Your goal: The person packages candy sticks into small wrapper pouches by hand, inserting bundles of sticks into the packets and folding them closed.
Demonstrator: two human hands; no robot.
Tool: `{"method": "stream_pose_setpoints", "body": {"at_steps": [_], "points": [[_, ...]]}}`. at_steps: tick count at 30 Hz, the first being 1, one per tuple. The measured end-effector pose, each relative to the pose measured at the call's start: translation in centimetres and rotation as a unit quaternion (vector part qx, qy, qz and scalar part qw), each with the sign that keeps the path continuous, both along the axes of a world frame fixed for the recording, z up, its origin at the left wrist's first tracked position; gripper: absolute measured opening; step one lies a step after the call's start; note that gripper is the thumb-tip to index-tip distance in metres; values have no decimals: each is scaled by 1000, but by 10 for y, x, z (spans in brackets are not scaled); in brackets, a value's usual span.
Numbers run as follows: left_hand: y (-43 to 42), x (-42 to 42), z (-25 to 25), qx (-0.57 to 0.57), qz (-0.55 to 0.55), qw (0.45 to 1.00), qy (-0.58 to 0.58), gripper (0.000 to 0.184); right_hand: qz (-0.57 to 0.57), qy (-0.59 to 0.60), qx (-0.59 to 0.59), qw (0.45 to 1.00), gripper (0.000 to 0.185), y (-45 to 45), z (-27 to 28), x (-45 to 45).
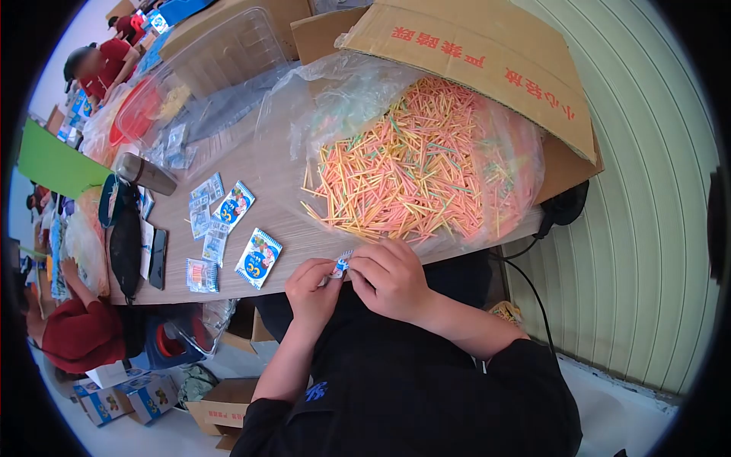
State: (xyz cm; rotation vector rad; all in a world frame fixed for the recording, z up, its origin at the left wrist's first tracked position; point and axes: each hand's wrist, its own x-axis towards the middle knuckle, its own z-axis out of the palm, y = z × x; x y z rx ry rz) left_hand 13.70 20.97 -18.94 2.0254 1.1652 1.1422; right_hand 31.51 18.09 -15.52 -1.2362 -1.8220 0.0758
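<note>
Left hand (311, 289) and right hand (393, 280) pinched printed sachet (340, 266); edge-working step, likely. Next move seemingly needed steady grip. Coloured sticks (411, 164) lay beyond.

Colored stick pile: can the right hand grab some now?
Probably yes: the pile is close to the right hand and uncovered in the middle. But that hand seems busy with a small packet, so it may need freeing first.

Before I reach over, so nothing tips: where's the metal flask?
In the head view, the metal flask is at left, between the green panel and the packets.
</note>
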Motion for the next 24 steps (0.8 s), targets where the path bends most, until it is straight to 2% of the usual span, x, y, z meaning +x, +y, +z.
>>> {"method": "stream_pose_setpoints", "body": {"at_steps": [2, 3, 6, 8, 10, 11, 13, 15, 16, 18, 19, 22, 24], "points": [[0, -1, 2, -1, -4, 1000, -4, 22, 48, 53, -46, 996, 17, 0, 6, 4], [1, -2, 4, -1, -10, 1000, -10, 22, 48, 54, -47, 996, 17, 0, 9, 7], [6, -1, 4, 24, -21, 999, 8, 24, 137, 59, -151, 977, 17, 4, 15, 18], [8, 1, 3, 71, -30, 996, 52, 28, 158, 42, -197, 967, 19, 3, 10, 23], [7, 11, 12, 41, -30, 998, 47, 29, 201, 7, -287, 937, 22, 4, 4, 25], [7, 18, 20, 13, -29, 999, 42, 31, 201, 7, -286, 937, 22, 6, 2, 26], [10, 18, 26, -17, -27, 999, 37, 32, 243, -68, -194, 948, 24, 9, -1, 27], [16, 1, 28, -15, -96, 986, 135, 36, 266, -104, -150, 947, 25, 7, -1, 27], [19, -4, 28, -11, -130, 974, 183, 39, 270, -71, -198, 940, 25, 6, 4, 27], [17, -8, 19, 24, -137, 974, 182, 40, 272, -3, -293, 916, 27, 5, 12, 27], [16, -10, 10, 58, -144, 972, 179, 41, 272, -2, -292, 917, 27, 6, 11, 27], [9, -11, -1, 95, -152, 967, 180, 42, 302, -74, -349, 884, 28, 11, 4, 26], [5, -10, -8, 99, -150, 965, 189, 44, 284, -106, -349, 887, 28, 8, 1, 22]]}}
